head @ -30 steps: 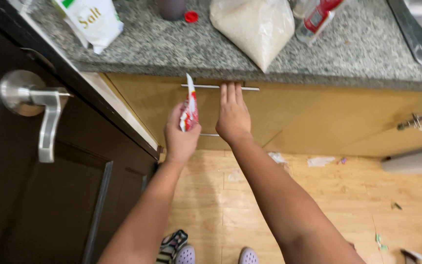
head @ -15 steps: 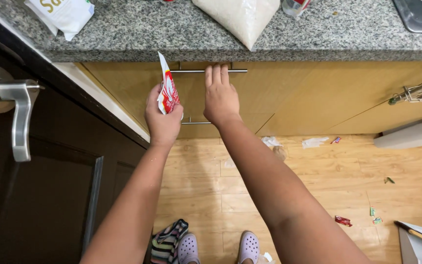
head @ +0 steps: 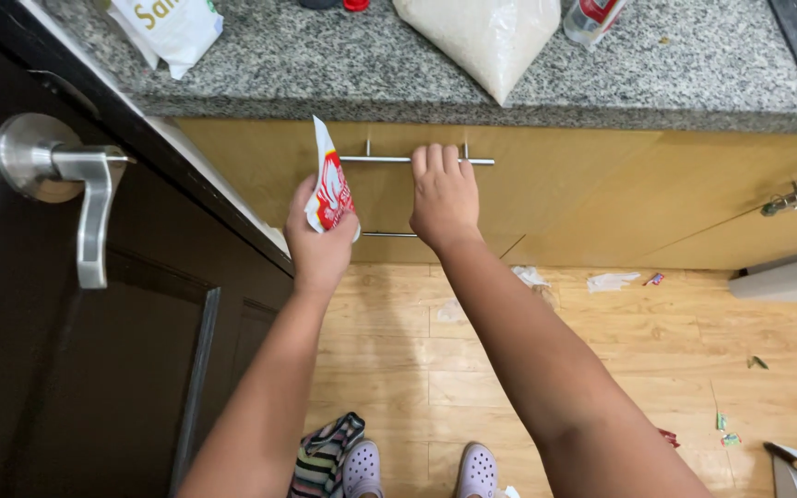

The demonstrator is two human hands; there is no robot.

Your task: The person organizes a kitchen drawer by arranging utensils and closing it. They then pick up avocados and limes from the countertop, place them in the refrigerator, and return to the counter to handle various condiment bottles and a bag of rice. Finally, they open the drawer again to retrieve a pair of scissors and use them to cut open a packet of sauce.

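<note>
While both arms reach up the middle of the frame toward the cabinet front, the scene reads as follows.

Right grip: the right hand (head: 443, 195) is curled closed over the drawer handle (head: 389, 160), fingers hooked over the top of the bar near its right end, knuckles toward the camera.

Left grip: the left hand (head: 320, 242) is closed on a red and white packet (head: 329, 184), pinching its lower part between thumb and fingers.

Packet position: centre of the frame, just left of the right hand, in front of the wooden drawer front (head: 546, 189) and overlapping the left end of the bar.

Packet axis: long axis close to vertical in the frame, its torn top corner pointing up toward the tabletop (head: 675, 78), leaning slightly left.

Handle axis: horizontal across the frame, a thin metal bar on two posts.

Upper frame: a bag of white grains (head: 486, 37) lies on the speckled stone tabletop, directly above the handle.

Left of frame: a dark door with a metal lever (head: 76, 189).

Bottom: wooden floor (head: 601, 369) with scraps, pale clogs (head: 417, 468).
</note>
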